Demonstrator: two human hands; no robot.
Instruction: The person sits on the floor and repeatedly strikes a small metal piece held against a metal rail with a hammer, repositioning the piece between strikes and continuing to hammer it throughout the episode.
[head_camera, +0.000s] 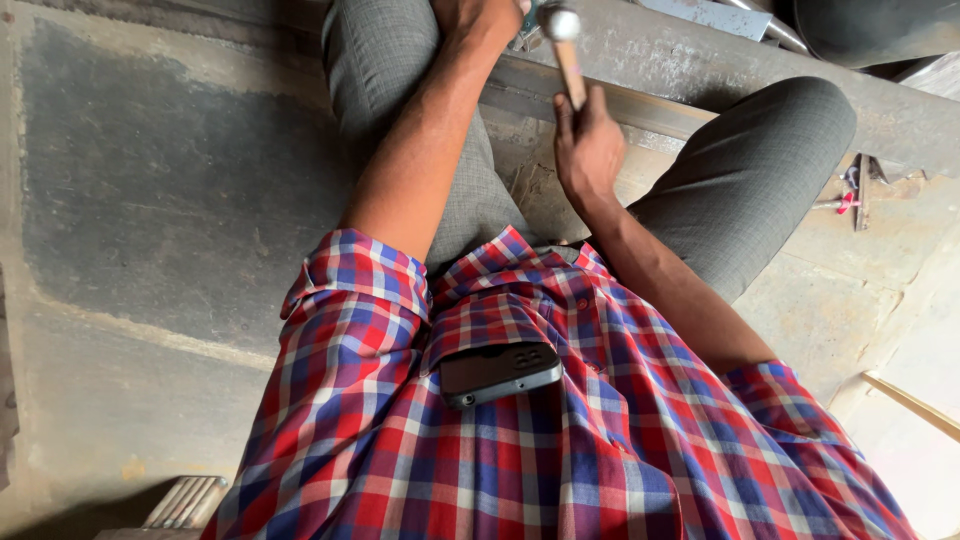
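I look straight down my own body, squatting on a concrete floor. My right hand (588, 145) grips the wooden handle of a hammer (566, 50), whose metal head sits near the top edge above a long steel beam (700, 75). My left hand (480, 15) reaches past my left knee to the top edge, next to the hammer head; its fingers are cut off by the frame, so what it touches is hidden. Grey trousers cover both knees. A dark phone (498, 371) pokes out of the chest pocket of my red and blue checked shirt.
The steel beam runs across the top from centre to right. A dark round metal object (870, 30) sits at the top right. Small tools (855, 195) lie on the floor at right. A ribbed metal piece (185, 500) lies at bottom left, a wooden stick (910, 400) at right.
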